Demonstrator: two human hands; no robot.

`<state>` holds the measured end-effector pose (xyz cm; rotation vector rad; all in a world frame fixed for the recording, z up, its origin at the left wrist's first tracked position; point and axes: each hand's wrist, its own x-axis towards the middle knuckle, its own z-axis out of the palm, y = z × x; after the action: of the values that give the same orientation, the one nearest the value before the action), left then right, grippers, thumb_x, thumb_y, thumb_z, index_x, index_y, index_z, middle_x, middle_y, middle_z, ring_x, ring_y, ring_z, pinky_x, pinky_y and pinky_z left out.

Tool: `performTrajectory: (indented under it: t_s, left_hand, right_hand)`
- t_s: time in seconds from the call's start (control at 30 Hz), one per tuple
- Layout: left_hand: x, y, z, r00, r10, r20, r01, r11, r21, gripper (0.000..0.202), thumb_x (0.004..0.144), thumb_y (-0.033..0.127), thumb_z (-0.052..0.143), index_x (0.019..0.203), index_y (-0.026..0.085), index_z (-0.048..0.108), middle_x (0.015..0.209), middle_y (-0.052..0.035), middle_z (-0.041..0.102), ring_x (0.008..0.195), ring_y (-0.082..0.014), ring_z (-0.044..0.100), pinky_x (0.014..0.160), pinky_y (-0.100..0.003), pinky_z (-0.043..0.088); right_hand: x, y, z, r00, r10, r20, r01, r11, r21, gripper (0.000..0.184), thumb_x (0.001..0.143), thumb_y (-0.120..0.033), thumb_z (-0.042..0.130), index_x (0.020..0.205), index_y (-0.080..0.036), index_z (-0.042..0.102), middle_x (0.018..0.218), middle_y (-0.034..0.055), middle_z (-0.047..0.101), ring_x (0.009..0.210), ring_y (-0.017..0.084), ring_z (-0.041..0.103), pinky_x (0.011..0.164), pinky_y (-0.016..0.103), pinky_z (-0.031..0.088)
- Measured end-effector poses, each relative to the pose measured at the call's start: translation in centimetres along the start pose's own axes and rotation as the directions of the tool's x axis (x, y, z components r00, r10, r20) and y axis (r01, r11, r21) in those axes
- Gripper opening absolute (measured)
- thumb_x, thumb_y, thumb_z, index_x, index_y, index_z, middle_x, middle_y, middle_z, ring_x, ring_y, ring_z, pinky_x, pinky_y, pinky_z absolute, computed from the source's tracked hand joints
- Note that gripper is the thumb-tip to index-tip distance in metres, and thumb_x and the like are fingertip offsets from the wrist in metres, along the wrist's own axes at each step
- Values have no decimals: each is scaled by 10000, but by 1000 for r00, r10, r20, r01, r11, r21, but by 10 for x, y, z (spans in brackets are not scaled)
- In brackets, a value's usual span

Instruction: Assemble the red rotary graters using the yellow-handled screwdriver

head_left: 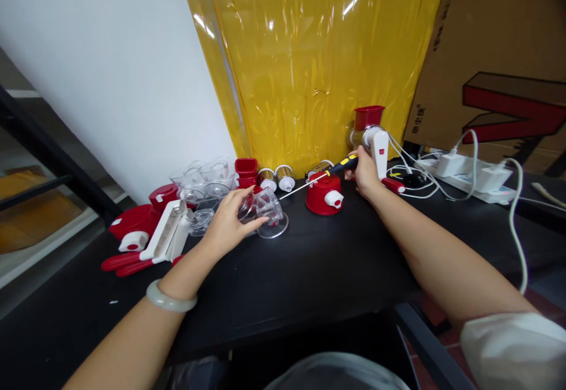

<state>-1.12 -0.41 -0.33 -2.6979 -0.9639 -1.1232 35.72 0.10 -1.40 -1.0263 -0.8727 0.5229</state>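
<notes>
Near the centre of the frame, your left hand (pixel 227 218) grasps a clear plastic housing (pixel 269 202), thumb along the near side and fingers over the far side. It is glassy and colourless, with a boxy, open-looking upper section and a round flared rim lower down, tilted just above or on the black tabletop (pixel 318 272); you cannot tell which from here.

Right of centre, your right hand (pixel 366 172) is wrapped around the screwdriver (pixel 342 165), its handle black with yellow inlays. The slim, bright metal shaft slants down-left to the housing's edge; whether the tip touches is too small to tell.

Beneath that shaft sits a smooth red plastic base (pixel 319 201), rounded and squat, with a faceted white knob. Behind it, by the glossy, creased yellow sheet (pixel 309 66), stand perforated metal drums (pixel 285 177) with white ends. Left of centre, you have more clear housings (pixel 214 172) clustered beside white plastic frames (pixel 165 234) with tapered red handles.
</notes>
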Motion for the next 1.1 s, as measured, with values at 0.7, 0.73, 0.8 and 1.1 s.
performTrajectory:
  t_s: [0.7, 0.73, 0.8, 1.1]
  left_hand:
    - [0, 5, -2, 999, -31, 16, 32, 998, -48, 654, 803, 501, 729, 1354, 238, 495, 1259, -100, 579, 1181, -286, 578, 1038, -482, 459]
    - [0, 5, -2, 999, -34, 11, 35, 998, -44, 650, 802, 498, 730, 1351, 239, 497, 1258, -100, 581, 1179, -288, 579, 1037, -487, 459]
    - [1, 6, -2, 999, -45, -3, 45, 998, -39, 643, 795, 494, 736, 1340, 244, 505, 1254, -99, 583, 1175, -296, 580, 1032, -499, 460]
    - [0, 10, 1, 998, -48, -33, 46, 997, -62, 628, 792, 473, 743, 1329, 247, 509, 1263, -90, 576, 1197, -286, 567, 1054, -475, 451]
  right_hand:
    - [-4, -8, 2, 999, -45, -22, 45, 999, -25, 442, 760, -662, 628, 782, -244, 487, 454, -90, 447, 324, 88, 414, 283, 198, 273]
    - [-4, -7, 2, 998, -51, -26, 49, 998, -50, 448, 765, -673, 619, 780, -247, 478, 447, -90, 440, 323, 92, 414, 286, 203, 275]
    - [-5, -5, 1, 998, -58, -36, 54, 993, -101, 455, 780, -686, 600, 766, -257, 451, 427, -92, 413, 315, 104, 408, 285, 216, 271]
    - [2, -23, -12, 997, -82, -9, 74, 936, -343, 397, 831, -586, 584, 659, -252, 454, 391, -64, 359, 323, 120, 357, 325, 260, 245]
